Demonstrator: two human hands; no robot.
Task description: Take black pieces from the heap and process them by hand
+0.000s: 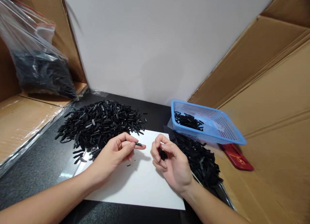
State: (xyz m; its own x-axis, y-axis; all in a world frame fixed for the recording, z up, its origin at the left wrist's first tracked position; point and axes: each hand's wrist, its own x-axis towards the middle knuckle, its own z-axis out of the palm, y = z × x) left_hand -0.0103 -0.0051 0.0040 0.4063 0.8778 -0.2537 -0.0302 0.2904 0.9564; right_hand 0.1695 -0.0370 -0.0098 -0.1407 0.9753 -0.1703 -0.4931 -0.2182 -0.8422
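My left hand [116, 152] hovers over a white sheet [135, 185] and pinches one small black plastic strip [138, 144] between thumb and fingertips. My right hand [170, 162] is curled beside it, palm up, with several black strips [162, 154] held inside the fingers. A big heap of the same black strips [99, 123] lies just beyond my left hand. A second pile [201, 159] lies to the right of my right hand.
A blue mesh basket [218, 127] holding a few strips stands at the right, tilted on the second pile. A red flat object [236, 156] lies under its near corner. A clear bag of black parts [41, 72] leans at the left. Cardboard walls flank both sides.
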